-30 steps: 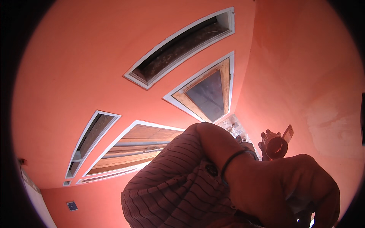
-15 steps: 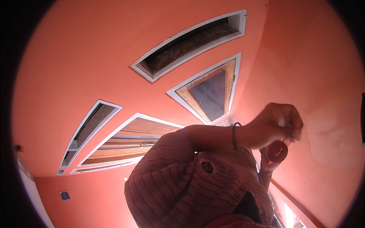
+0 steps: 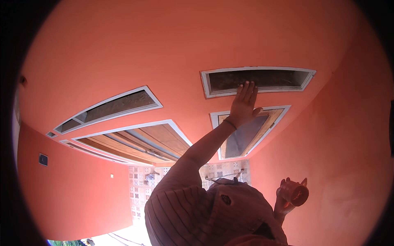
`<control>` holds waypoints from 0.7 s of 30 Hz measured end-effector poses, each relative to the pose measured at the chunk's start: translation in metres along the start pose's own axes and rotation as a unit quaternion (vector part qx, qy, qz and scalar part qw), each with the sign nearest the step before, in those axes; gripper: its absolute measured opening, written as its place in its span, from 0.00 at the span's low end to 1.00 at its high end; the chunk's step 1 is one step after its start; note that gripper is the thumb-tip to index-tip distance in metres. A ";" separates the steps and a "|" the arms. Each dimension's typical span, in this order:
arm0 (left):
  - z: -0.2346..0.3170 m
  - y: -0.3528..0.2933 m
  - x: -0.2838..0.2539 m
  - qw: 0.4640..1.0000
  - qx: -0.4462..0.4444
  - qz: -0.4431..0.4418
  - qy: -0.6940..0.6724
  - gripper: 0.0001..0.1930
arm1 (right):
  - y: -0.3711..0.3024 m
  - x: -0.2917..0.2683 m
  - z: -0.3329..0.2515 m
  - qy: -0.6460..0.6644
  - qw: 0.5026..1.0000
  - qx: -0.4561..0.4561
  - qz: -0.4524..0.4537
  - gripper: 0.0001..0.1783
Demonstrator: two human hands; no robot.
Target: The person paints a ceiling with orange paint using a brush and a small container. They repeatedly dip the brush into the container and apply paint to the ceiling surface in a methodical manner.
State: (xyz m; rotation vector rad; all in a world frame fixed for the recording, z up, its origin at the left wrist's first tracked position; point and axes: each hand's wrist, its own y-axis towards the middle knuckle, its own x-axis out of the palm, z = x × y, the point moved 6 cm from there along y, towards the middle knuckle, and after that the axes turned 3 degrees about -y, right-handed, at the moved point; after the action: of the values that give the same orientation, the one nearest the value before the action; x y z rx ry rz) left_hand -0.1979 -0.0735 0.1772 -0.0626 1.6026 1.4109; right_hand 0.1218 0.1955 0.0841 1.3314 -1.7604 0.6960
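My left hand [image 3: 244, 104], with a dark band at the wrist, stretches up and away from me. Its fingers are extended close together, the thumb is apart, and nothing is in it. The fingertips overlap the lower frame of a long, narrow white-framed opening [image 3: 283, 78]; I cannot tell whether they touch it. At the lower right, my right hand [image 3: 281, 201] wraps round a small reddish cup [image 3: 296, 192]. The cup's round mouth faces me and looks dark red inside, with a pale streak. What it holds, if anything, is unclear.
Orange-pink walls surround me. Below the opening is a wood-framed glass window [image 3: 246, 137]. Further left are a wooden-panelled door [image 3: 139, 143] and another narrow opening [image 3: 113, 107]. Patterned tiles [image 3: 141, 176] cover the floor, with a small dark object [image 3: 152, 177] on it.
My left hand was closed and blurred just above the cup; now it reaches up and outward with straightened fingers. The cup stays in my right hand. The whole view has shifted.
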 end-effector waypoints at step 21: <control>0.008 0.004 0.003 0.999 -0.038 0.033 -0.018 0.46 | 0.009 0.023 0.000 -0.035 0.996 -0.019 0.080 0.48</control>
State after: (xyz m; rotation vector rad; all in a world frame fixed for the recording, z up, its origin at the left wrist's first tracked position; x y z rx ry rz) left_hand -0.1975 -0.0642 0.1793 -0.0287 1.5334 1.5143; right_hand 0.1106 0.1860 0.1039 1.2125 -1.9432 0.7051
